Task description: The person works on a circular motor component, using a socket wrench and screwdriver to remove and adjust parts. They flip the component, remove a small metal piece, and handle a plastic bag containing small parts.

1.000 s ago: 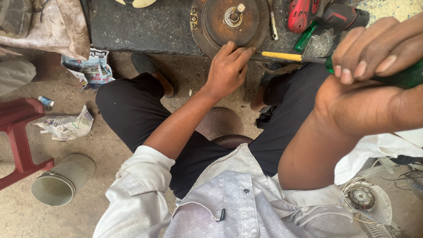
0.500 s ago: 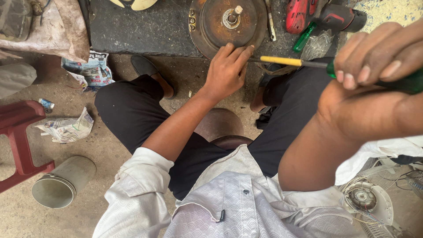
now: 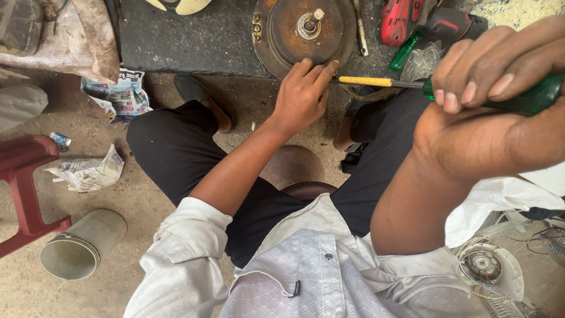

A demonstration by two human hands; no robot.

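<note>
Looking down from above, we see our left hand [image 3: 303,94] resting at the near edge of a dark surface [image 3: 194,38], its fingers [image 3: 321,73] laid close together and flat against the rim of a rusty round metal disc [image 3: 276,35]. The disc lies flat on the surface at that near edge, with a short shaft [image 3: 311,20] standing up from its centre.

Our right hand [image 3: 500,76] is raised close to the camera, its fingers [image 3: 465,70] curled tightly around the green handle of a screwdriver [image 3: 447,89]. The tool's yellow-sleeved shank runs level toward the left hand and its end sits just beside those fingertips, at the disc's rim; we cannot tell whether the tip touches the metal.

Behind the disc, toward the far right of the surface, lie a red power tool [image 3: 400,20] and a second screwdriver with a green handle [image 3: 407,54]. On the floor to the left lie crumpled newspaper [image 3: 88,171], a pale metal can [image 3: 82,244] on its side and the leg of a red stool [image 3: 26,182]. By our right knee sits a white fan motor housing [image 3: 488,268].
</note>
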